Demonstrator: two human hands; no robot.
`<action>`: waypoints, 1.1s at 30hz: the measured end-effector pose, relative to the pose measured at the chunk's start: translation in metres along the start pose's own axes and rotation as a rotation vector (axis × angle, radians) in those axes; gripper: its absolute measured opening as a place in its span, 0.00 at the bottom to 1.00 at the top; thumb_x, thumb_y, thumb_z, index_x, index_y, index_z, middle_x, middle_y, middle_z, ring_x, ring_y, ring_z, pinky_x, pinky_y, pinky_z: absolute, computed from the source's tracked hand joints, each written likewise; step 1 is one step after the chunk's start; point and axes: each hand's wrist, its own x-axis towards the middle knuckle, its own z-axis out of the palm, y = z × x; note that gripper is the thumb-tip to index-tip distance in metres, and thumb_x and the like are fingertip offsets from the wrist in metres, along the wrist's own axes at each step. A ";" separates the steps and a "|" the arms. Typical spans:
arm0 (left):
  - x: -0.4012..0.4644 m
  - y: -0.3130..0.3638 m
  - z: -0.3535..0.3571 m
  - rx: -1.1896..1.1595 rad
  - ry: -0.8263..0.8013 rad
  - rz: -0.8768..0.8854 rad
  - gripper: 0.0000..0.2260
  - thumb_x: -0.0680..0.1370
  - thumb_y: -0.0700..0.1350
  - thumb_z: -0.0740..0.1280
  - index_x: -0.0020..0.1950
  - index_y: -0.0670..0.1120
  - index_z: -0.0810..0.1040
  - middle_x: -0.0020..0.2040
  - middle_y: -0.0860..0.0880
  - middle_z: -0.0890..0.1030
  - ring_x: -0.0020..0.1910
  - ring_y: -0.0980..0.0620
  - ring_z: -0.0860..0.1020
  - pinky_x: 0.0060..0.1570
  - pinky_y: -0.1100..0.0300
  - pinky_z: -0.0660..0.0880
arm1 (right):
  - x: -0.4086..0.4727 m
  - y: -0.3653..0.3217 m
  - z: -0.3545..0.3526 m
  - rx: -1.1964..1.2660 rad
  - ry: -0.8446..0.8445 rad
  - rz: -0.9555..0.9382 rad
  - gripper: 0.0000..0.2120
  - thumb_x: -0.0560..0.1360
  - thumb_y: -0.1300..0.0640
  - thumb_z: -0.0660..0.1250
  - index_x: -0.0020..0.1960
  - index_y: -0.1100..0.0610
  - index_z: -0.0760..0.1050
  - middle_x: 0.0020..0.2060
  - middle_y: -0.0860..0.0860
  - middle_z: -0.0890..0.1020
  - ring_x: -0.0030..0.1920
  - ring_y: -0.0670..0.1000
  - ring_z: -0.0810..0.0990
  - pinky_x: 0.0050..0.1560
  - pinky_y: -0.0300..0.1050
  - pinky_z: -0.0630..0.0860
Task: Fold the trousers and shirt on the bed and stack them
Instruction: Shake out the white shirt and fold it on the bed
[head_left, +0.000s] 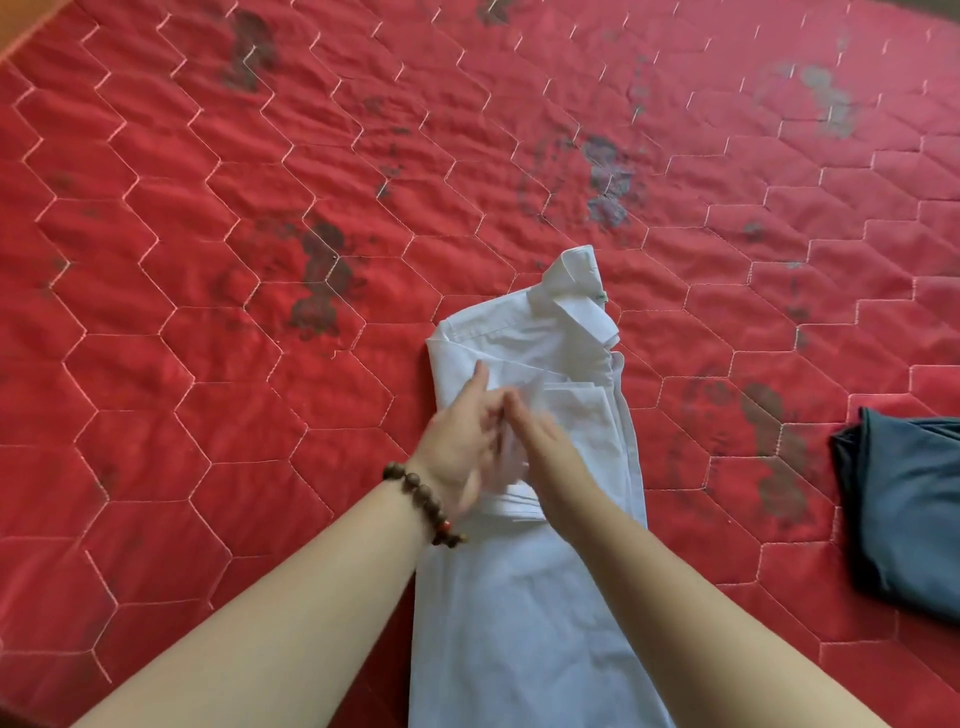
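The shirt (540, 364) is pressed under both hands (457, 441) (545, 447) (grip blurred, cannot be told); its loose sleeve folds could be dragged open toward 6 o'clock.

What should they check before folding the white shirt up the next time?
1. Shirt lies on the bed, narrowed into a long strip, collar at the far end: ok.
2. Sleeve folded in across the middle: ok, though its edges sit a little unevenly.
3. Left hand and right hand over the shirt's middle: ok, but both are motion-blurred, so whether they press or grip the cloth: cannot tell.
4. Lower part of the shirt smooth: cannot tell, it runs out of the picture.
5. Trousers already folded, lying apart to the right, ready for stacking: ok.
6. Red bed free around the shirt for the fold: ok.
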 end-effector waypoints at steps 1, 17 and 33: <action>0.001 -0.005 0.007 0.003 -0.027 0.013 0.23 0.83 0.55 0.50 0.52 0.44 0.81 0.50 0.46 0.85 0.52 0.54 0.82 0.50 0.65 0.78 | 0.003 -0.006 -0.003 0.064 0.034 -0.007 0.13 0.71 0.43 0.68 0.49 0.50 0.81 0.47 0.49 0.85 0.51 0.47 0.82 0.53 0.46 0.77; 0.073 -0.069 -0.026 2.165 0.024 0.625 0.25 0.83 0.47 0.46 0.78 0.41 0.43 0.79 0.44 0.43 0.77 0.47 0.39 0.74 0.50 0.36 | 0.028 0.057 -0.071 -1.466 0.167 -0.484 0.28 0.77 0.58 0.62 0.75 0.63 0.61 0.74 0.58 0.63 0.75 0.59 0.58 0.75 0.60 0.52; 0.077 -0.092 -0.047 2.100 0.338 0.466 0.33 0.76 0.65 0.37 0.71 0.51 0.24 0.72 0.44 0.25 0.73 0.47 0.28 0.70 0.46 0.28 | 0.034 0.073 -0.089 -1.575 0.225 -0.195 0.29 0.80 0.39 0.42 0.77 0.46 0.39 0.78 0.54 0.43 0.77 0.52 0.36 0.73 0.54 0.30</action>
